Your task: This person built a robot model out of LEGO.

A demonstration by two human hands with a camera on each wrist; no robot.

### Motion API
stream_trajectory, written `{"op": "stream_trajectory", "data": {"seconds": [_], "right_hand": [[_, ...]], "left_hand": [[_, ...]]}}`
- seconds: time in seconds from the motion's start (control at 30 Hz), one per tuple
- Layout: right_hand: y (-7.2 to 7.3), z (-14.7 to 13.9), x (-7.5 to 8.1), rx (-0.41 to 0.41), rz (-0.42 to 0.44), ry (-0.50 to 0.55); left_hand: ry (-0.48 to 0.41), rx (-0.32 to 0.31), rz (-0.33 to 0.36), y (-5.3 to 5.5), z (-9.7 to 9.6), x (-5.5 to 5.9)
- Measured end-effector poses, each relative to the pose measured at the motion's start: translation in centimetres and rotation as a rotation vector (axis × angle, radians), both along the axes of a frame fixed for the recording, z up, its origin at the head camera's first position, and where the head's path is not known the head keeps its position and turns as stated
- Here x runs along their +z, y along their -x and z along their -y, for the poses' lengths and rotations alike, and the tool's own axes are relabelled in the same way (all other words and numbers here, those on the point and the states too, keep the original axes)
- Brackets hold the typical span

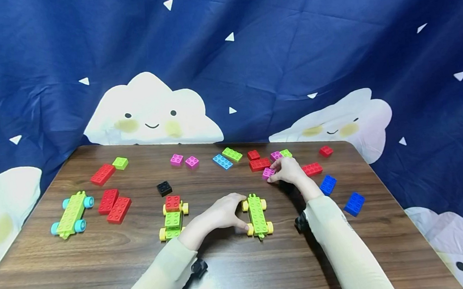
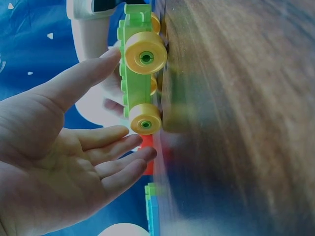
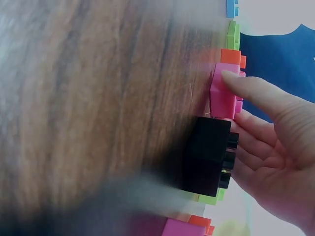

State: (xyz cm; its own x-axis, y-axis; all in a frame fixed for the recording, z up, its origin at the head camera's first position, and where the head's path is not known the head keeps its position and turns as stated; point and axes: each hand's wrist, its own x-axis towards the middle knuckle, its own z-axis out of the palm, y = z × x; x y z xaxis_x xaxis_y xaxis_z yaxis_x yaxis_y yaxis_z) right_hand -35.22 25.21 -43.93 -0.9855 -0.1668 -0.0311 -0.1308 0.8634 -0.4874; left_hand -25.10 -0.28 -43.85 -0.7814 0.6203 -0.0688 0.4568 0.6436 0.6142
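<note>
Head view: from my end I see the left hand [image 1: 220, 214] beside the green car base [image 1: 257, 215], its thumb and fingers apart, while the right hand [image 1: 289, 172] pinches a pink brick [image 1: 267, 173] farther back on the surface [image 1: 247, 278]. A long red brick [image 1: 260, 164] lies just behind the pink one, so I judge that a sideways drag could shove it out of place. Left wrist view: the fingers are spread and loosely straight, with the car base upright on its wheels beside them; I cannot tell whether the thumb touches it. With no firm hold, a bump could send it rolling on those yellow wheels [image 2: 146, 52], or a careless closing could tip it. Right wrist view: the thumb presses the near face of the pink brick and other fingers sit behind it, partly hidden. A shallow pinch could let the brick twist or slip. A black brick [image 3: 204, 160] stands just beside it, under the hand, and I reckon a low wrist could knock that over.
</note>
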Motion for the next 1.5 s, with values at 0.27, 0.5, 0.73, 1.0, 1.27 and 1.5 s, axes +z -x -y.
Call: {"op": "stream_trajectory", "data": {"seconds": [0.27, 0.5, 0.73, 1.0, 1.27, 1.5], "right_hand": [[0.0, -0.1, 0.1, 0.004, 0.008, 0.007], [-0.3, -0.1, 0.6, 0.001, 0.001, 0.008], [-1.4, 0.0, 1.7, 0.001, -0.037, 0.039], [-3.7, 0.7, 3.4, 0.024, -0.094, 0.131], [-6.1, 1.9, 5.0, 0.074, -0.147, 0.182], [-7.9, 2.4, 5.3, 0.134, -0.151, 0.186]], "left_hand": [[0.006, 0.001, 0.013, 0.0, 0.0, 0.1], [0.002, -0.002, 0.009, 0.0, 0.0, 0.1], [-0.019, 0.002, -0.006, 0.0, 0.1, 0.0], [-0.082, 0.026, -0.028, -0.1, 0.1, 0.3], [-0.139, 0.098, -0.04, 0.0, -0.1, 0.5], [-0.25, 0.133, -0.076, -0.1, -0.3, 0.8]]}}
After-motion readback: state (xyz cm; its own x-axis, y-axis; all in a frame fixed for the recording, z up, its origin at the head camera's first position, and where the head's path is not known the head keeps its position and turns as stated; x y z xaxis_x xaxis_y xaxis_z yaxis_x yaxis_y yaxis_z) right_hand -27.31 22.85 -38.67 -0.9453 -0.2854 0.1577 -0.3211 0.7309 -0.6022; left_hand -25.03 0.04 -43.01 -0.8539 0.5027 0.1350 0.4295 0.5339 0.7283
